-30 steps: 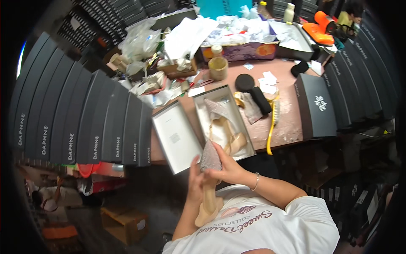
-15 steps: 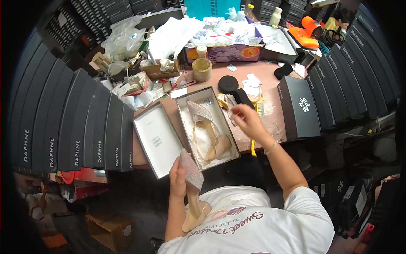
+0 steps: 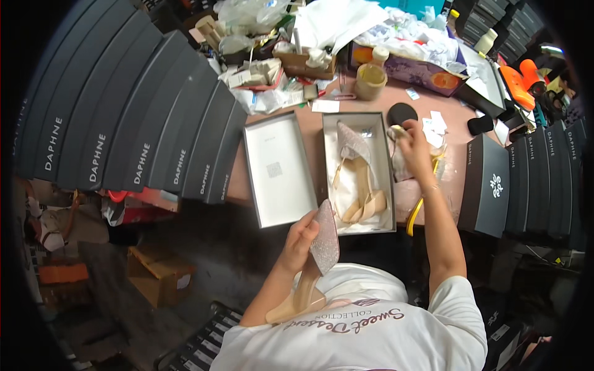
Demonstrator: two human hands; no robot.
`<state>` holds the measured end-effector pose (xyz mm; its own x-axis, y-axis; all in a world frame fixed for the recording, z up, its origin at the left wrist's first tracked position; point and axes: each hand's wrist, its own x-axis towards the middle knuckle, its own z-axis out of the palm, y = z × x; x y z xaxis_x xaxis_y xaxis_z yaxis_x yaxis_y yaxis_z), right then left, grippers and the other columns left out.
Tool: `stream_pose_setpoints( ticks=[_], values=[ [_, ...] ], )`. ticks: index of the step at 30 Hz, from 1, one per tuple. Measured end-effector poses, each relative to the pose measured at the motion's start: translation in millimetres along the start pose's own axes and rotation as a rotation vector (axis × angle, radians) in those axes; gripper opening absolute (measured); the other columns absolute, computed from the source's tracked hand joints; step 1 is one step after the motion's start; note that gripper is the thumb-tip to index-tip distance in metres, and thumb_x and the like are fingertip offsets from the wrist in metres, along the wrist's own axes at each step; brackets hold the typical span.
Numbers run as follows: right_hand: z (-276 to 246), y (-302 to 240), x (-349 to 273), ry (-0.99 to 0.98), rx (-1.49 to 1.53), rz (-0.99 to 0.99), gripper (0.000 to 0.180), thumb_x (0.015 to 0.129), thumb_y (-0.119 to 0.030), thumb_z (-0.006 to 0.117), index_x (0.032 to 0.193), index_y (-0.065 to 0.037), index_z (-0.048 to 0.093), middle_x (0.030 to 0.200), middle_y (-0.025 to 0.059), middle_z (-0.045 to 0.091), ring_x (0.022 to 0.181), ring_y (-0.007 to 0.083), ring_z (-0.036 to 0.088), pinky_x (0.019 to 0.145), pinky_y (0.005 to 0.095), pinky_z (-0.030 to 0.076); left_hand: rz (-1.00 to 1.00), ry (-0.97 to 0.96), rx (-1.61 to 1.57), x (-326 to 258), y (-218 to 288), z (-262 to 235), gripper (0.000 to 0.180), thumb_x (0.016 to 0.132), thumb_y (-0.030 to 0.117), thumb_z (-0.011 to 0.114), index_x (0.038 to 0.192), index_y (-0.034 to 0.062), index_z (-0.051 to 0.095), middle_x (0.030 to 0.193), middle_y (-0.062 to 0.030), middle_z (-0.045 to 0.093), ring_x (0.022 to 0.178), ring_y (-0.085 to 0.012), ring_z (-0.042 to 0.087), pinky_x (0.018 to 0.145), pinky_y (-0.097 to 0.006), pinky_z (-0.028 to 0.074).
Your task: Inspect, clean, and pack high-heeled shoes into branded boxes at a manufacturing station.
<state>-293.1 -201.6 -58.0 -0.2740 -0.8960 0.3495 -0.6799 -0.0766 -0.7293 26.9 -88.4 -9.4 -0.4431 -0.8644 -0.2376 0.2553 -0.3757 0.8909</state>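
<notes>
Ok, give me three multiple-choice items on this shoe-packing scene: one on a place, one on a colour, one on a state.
1. Where does the second glittery shoe lie?
A. In the open shoe box
B. On the floor
C. On the box lid

2. What colour is the table top?
A. Bright green
B. Pinkish brown
C. Black

3. What is the left hand doing?
A. Resting flat on the table
B. Holding a glittery shoe above the lap
C. Gripping a bottle

Answers:
1 A: the shoe rests on white paper inside the open box.
2 B: the bare patches between the clutter are pinkish brown.
3 B: the fingers wrap the shoe, off the table, while the right hand reaches to the table beside the box.
</notes>
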Motion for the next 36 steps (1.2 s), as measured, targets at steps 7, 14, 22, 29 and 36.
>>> stream_pose_setpoints(
  ticks=[7,14,22,29,36],
  values=[
    [-54,-122,-116,-0.373,0.770,0.236,0.021,0.087,-0.007,0.054,0.104,0.004,0.060,0.096,0.0078,0.056,0.074,0.0121,0.057,0.068,0.0242,0.046,0.016,-0.003,-0.002,-8,2,16,0.067,0.093,0.055,0.042,0.126,-0.0037,0.044,0.085,-0.0092,0.059,0.070,-0.0119,0.058,0.060,-0.023,0.048],
    [-48,-188,-144,-0.394,0.428,-0.412,0.039,0.069,-0.012,0.078,0.104,-0.006,0.065,0.085,0.0078,0.057,0.071,0.0203,0.057,0.060,0.0288,0.048,0.088,0.021,0.094,-23,17,23,0.069,0.094,0.054,0.041,0.126,-0.0067,0.044,0.092,-0.0084,0.060,0.081,-0.0114,0.057,0.073,-0.023,0.045],
    [-40,-201,-129,-0.286,0.223,-0.541,0.034,0.067,-0.002,0.069,0.100,-0.005,0.064,0.080,0.0071,0.053,0.065,0.0211,0.055,0.055,0.0317,0.046,0.150,0.030,0.166,-31,21,29,0.067,0.095,0.052,0.040,0.126,-0.0071,0.045,0.100,-0.0076,0.060,0.089,-0.0110,0.057,0.081,-0.023,0.044],
    [-47,-206,-152,-0.352,0.263,-0.526,0.038,0.061,-0.002,0.069,0.099,-0.004,0.062,0.081,0.0090,0.054,0.065,0.0243,0.055,0.057,0.0331,0.047,0.103,0.003,0.117,-35,21,21,0.067,0.095,0.052,0.040,0.125,-0.0073,0.046,0.103,-0.0093,0.060,0.093,-0.0127,0.057,0.085,-0.024,0.043],
    [-53,-211,-154,-0.398,0.288,-0.473,0.037,0.062,-0.003,0.070,0.098,-0.005,0.062,0.080,0.0082,0.053,0.066,0.0242,0.055,0.057,0.0335,0.046,0.124,-0.009,0.167,-36,24,21,0.067,0.094,0.053,0.039,0.124,-0.0068,0.047,0.105,-0.0106,0.060,0.096,-0.0147,0.056,0.086,-0.025,0.043]
  ],
)
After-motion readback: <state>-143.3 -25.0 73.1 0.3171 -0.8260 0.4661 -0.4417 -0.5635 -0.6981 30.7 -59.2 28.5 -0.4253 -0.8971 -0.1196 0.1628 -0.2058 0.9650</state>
